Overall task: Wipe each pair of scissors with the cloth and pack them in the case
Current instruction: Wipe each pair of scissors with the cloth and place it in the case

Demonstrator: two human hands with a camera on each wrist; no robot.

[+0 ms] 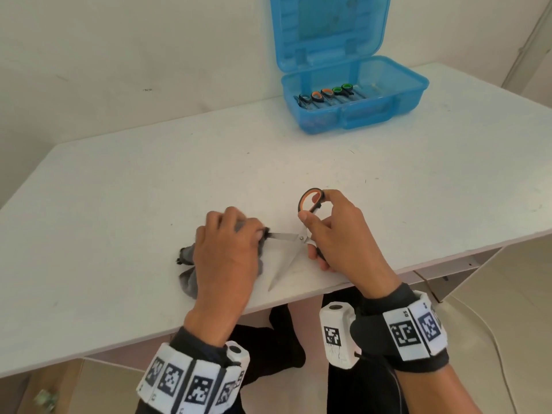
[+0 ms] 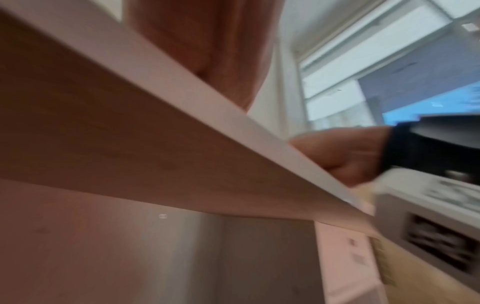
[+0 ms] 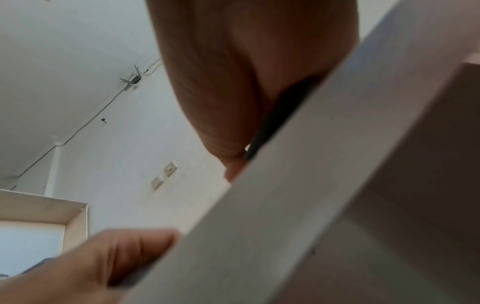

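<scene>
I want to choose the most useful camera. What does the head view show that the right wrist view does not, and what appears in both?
Only the head view shows the open blue case with scissors inside, the grey cloth the left hand pinches round a blade, and the orange-handled scissors spread open in the right hand. Only the right wrist view shows a wall socket and a ceiling device. Both show the hands and the white table.
</scene>
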